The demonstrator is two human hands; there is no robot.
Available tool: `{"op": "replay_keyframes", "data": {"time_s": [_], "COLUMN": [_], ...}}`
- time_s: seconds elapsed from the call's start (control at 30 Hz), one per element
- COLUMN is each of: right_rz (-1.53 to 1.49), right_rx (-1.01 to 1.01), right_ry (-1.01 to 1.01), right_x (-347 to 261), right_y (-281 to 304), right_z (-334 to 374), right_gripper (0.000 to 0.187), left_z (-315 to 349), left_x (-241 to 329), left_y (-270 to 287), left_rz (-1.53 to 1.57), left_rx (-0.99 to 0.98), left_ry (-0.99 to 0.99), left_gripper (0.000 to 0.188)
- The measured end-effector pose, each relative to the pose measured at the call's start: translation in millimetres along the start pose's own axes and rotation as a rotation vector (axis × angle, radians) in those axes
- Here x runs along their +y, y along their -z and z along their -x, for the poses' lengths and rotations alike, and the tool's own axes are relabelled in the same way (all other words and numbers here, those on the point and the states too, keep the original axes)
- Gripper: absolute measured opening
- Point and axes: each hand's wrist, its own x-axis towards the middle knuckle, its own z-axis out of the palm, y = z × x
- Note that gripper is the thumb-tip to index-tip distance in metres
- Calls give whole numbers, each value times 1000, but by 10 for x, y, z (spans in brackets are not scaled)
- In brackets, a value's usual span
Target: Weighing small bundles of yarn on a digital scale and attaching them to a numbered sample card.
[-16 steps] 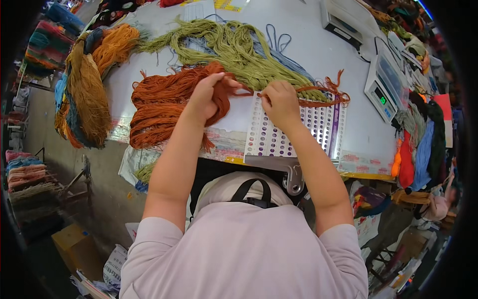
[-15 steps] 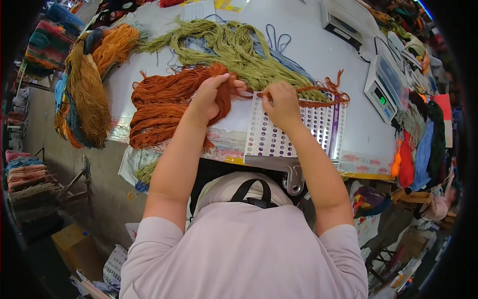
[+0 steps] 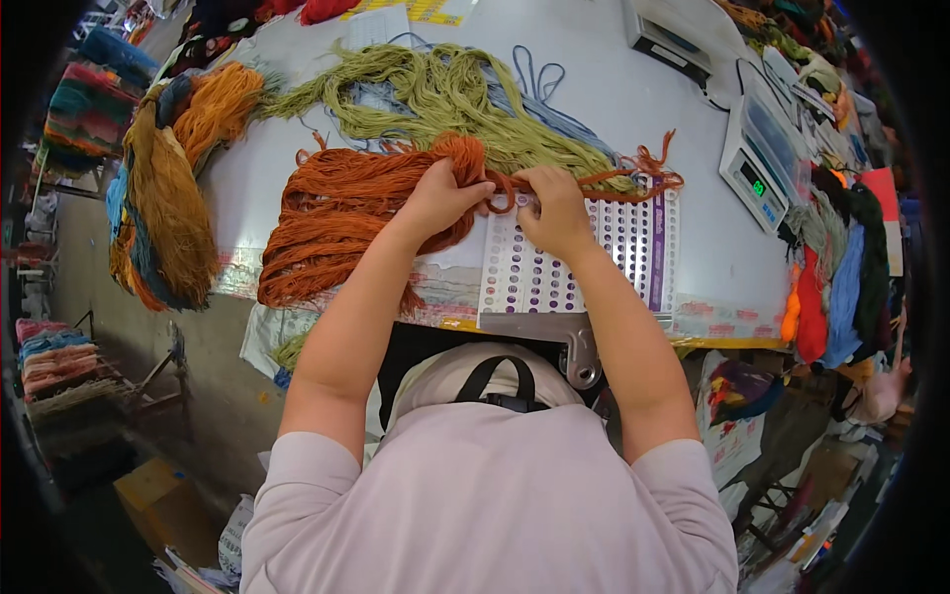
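Observation:
A thick hank of rust-orange yarn (image 3: 336,218) lies on the white table, spread to the left of my left hand (image 3: 443,198). That hand is closed on the hank's right end, thumb pointing right. Just beside it, my right hand (image 3: 554,210) pinches a thin rust-orange strand, which makes a small loop (image 3: 503,193) between the two hands. From the right hand the strand runs right to a loose tangle (image 3: 653,163). Under the right hand lies a white card with rows of purple-rimmed holes (image 3: 633,238), held by a metal clip (image 3: 580,358) at the table's front edge.
Olive-green yarn (image 3: 435,94) and blue yarn (image 3: 539,74) lie behind the hands. Brown and orange hanks (image 3: 163,178) hang over the left corner. A digital scale (image 3: 762,163) stands at right, another device (image 3: 673,40) behind it. Coloured hanks (image 3: 841,297) hang off the right edge.
My left hand has turned over and moved slightly down and right, gripping the hank's end. A small strand loop now shows between the hands. My right hand has barely moved.

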Motion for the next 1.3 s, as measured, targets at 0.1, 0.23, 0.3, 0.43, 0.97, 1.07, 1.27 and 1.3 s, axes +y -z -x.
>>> {"op": "replay_keyframes", "data": {"time_s": [0.1, 0.23, 0.3, 0.43, 0.97, 1.07, 1.27, 1.3], "right_rz": [-45, -11, 68, -247, -239, -231, 892, 675], "right_rx": [-6, -45, -106, -339, -354, -88, 502, 496], "right_ry": [-6, 55, 98, -296, -495, -687, -349, -324], "right_x": [-12, -9, 45, 35, 909, 1268, 1651, 1354], "right_y": [49, 97, 122, 346, 1636, 2107, 2191, 1915], "right_z": [-2, -34, -71, -282, -927, -819, -348, -289], "right_gripper": [28, 23, 21, 15, 37, 39, 29, 25], "left_z": [-15, -81, -86, -114, -160, -141, -178, -177], "left_x": [27, -35, -20, -58, 140, 132, 72, 48], "left_y": [-48, -59, -69, -108, -291, -281, -287, -252], "left_rz": [72, 210, 190, 156, -445, -378, -257, -151], "left_rx": [24, 20, 10, 15, 39, 47, 67, 76], "left_ry": [-45, -47, -59, -42, 88, 126, 39, 42], "left_gripper": [17, 18, 17, 17, 34, 33, 27, 24]}}
